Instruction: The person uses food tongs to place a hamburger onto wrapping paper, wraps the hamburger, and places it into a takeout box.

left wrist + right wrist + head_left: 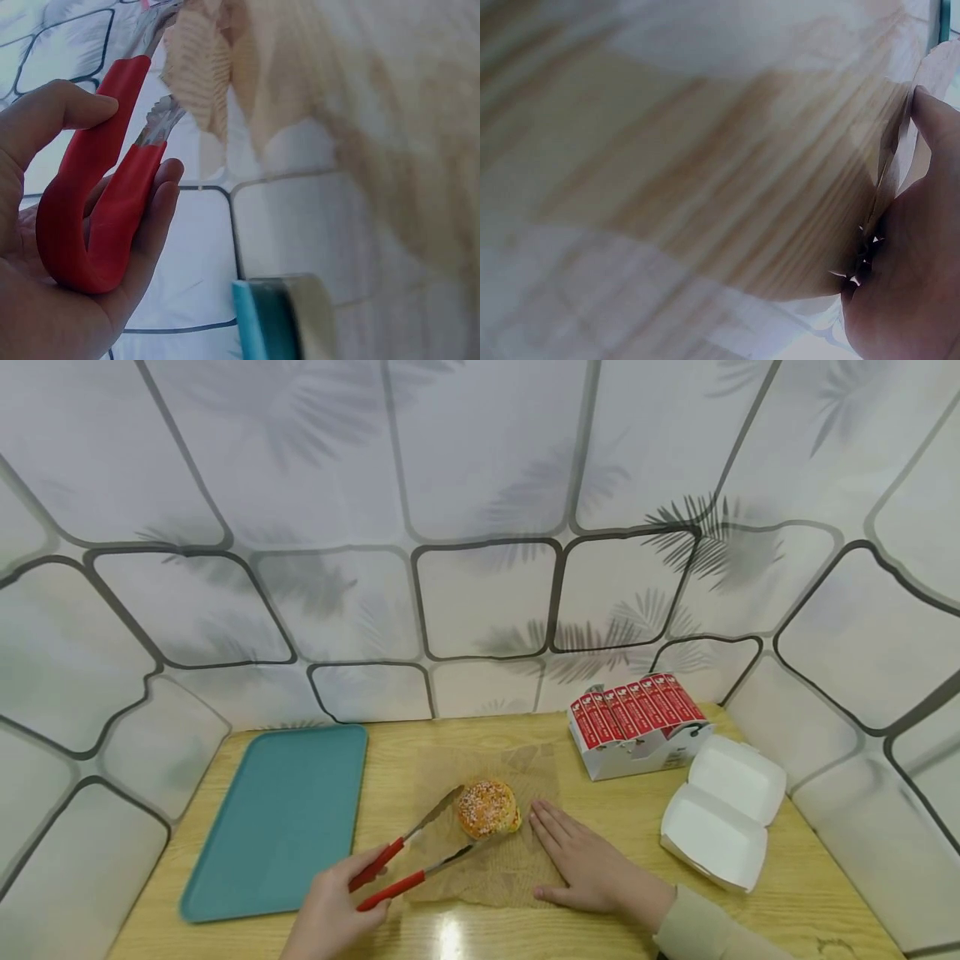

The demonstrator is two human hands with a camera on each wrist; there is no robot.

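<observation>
My left hand [333, 897] grips a pair of tongs [393, 890] by the red handles. In the left wrist view the thumb lies on one arm of these tongs [124, 214] and the fingers lie behind the other. The metal arms stand spread on either side of a sesame-topped burger [486, 807], one tip at its left edge, the other at its near right side. Under the burger lies a sheet of brown paper [502, 881]. On the right side of that sheet my right hand [585, 867] rests palm down, fingers straight, thumb out to the left.
A teal tray [288, 827] lies on the wooden table [405, 935] at the left. At the back right stands a white carton [633, 760] filled with several red packets [637, 710]. An open white clamshell box [720, 835] sits right of my right hand. A patterned wall [480, 602] encloses the table.
</observation>
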